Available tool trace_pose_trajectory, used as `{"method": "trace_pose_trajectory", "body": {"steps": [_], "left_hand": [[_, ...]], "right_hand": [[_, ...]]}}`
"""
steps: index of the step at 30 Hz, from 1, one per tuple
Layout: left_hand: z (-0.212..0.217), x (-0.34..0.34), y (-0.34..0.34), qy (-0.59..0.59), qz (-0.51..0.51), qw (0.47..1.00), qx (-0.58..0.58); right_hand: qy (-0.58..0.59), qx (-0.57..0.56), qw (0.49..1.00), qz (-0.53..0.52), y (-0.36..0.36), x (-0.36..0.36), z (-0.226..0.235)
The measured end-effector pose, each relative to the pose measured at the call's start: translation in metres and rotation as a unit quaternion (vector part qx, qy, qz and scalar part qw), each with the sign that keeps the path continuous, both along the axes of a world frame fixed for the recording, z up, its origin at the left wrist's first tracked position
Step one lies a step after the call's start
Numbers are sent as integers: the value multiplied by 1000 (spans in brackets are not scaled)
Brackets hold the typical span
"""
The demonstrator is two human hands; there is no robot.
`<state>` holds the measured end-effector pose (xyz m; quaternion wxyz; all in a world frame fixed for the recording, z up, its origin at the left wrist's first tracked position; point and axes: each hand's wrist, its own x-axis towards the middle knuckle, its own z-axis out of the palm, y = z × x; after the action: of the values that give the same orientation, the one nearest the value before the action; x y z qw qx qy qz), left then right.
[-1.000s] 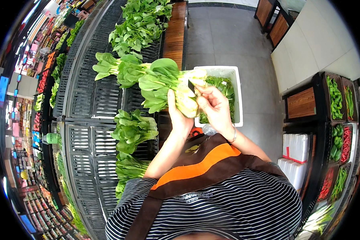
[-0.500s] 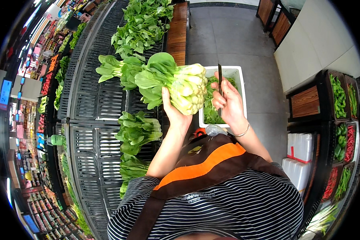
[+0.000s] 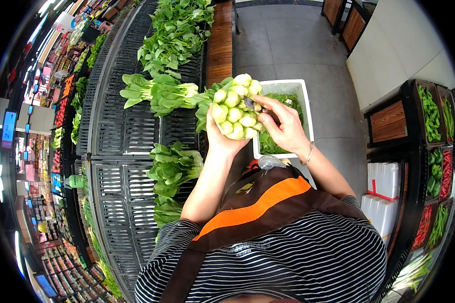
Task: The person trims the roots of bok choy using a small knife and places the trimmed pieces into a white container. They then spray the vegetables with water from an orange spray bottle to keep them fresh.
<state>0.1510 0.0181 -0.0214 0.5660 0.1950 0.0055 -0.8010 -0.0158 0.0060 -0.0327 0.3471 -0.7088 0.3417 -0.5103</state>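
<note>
The bunch of bok choy [image 3: 233, 107] is being held up in the air, over the dark slatted shelf [image 3: 131, 131] and just beside the white tub [image 3: 304, 108]. The left hand [image 3: 221, 137] is cupping it from below, with the fingers wrapped tight around the pale stems. That grip is probably keeping the loose stalks packed together. The cut stem ends are facing up toward the person, so the bunch is lying with its long side running away from the fingers, and the green leaves are pointing off to the left. This way the person is likely getting a good look at the bottoms.

The right hand [image 3: 283, 123] is touching the stem ends. Its fingers are bent and pinching a small dark thing; it is too small to tell what it is.

Past the fingers, more leafy greens [image 3: 159, 93] are lying on the shelf. The tub is holding green scraps.
</note>
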Motion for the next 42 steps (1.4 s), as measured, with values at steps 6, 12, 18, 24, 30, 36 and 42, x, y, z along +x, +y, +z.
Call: {"method": "trace_pose_trajectory", "body": {"steps": [6, 12, 18, 24, 30, 36, 42], "left_hand": [[-3, -7, -4, -60, 22, 998, 2], [2, -14, -7, -55, 13, 996, 71], [14, -27, -8, -53, -29, 992, 113], [-7, -30, -14, -32, -49, 993, 98], [-15, -46, -19, -20, -37, 996, 79], [-16, -60, -25, -63, -46, 997, 2], [-21, -70, -28, -81, -17, 996, 28]], "right_hand": [[40, -54, 998, 18, 17, 11, 18], [178, -103, 978, 21, 4, 0, 30], [213, -124, 968, 37, -2, -14, 40], [165, -62, 984, 4, 5, -16, 39], [58, 28, 998, -27, 10, -14, 24], [-2, 71, 993, -92, 13, -8, 22], [-36, 92, 986, -132, 10, -4, 11]]}}
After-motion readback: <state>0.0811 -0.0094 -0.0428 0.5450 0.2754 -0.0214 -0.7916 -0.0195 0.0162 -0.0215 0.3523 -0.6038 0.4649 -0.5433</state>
